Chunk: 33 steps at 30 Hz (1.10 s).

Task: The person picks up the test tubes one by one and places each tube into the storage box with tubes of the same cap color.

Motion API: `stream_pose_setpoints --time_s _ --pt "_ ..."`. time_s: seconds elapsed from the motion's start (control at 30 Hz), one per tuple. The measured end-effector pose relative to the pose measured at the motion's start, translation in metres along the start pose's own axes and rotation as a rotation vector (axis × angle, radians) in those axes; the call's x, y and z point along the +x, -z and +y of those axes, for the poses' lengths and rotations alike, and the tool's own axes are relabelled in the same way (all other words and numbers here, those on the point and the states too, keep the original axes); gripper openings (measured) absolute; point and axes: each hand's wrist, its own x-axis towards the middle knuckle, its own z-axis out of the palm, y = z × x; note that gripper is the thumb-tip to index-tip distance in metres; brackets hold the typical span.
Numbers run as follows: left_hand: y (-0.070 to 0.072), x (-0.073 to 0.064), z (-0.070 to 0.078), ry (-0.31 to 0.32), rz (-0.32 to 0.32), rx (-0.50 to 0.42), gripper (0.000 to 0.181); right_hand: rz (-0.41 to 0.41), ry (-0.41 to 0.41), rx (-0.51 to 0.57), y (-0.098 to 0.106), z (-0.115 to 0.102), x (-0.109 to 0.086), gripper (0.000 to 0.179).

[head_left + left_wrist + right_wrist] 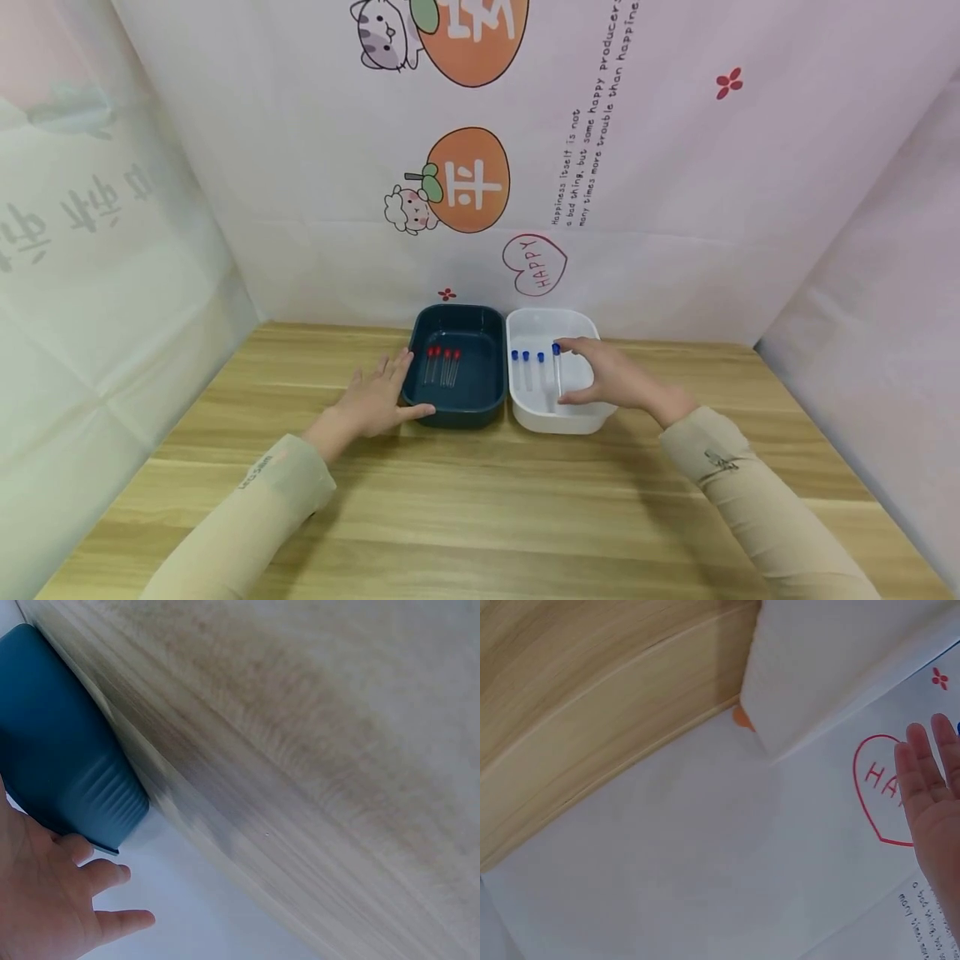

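Note:
My right hand [621,375] reaches over the right side of the white bin [558,422] and holds a clear test tube with a blue cap [557,371] between thumb and fingers, the thumb near its lower end. Three more blue-capped tubes [528,371] lie to its left inside that bin. At the dark teal bin [480,379], my left hand [371,404] touches the left side with spread fingers, its thumb along the front rim. Several red-capped tubes [447,367] lie in that bin. In the right wrist view, the tube is out of sight behind the fingers or beyond the edge.
Both bins stand side by side on a wood-grain table [480,517], close to the back. A white printed cloth [337,258] rises behind them, and similar cloth hangs at the left and right.

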Motion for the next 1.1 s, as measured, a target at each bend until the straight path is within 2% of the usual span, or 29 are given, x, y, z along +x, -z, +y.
stream_pose_setpoints --time_s 0.2,0.47,0.83,1.1 --pt "0.002 -0.001 -0.001 -0.002 0.004 0.003 0.111 -0.053 -0.015 -0.028 0.001 0.011 0.008 0.088" --pt "0.000 0.001 -0.002 -0.001 -0.002 0.015 0.114 -0.060 -0.040 -0.035 -0.004 0.023 0.014 0.089" --pt "0.002 0.000 -0.002 0.009 0.000 0.016 0.112 -0.135 -0.098 -0.078 -0.013 0.027 0.031 0.091" --pt "0.000 0.000 -0.002 0.002 -0.005 0.025 0.112 -0.145 -0.111 -0.062 -0.017 0.029 0.036 0.091"
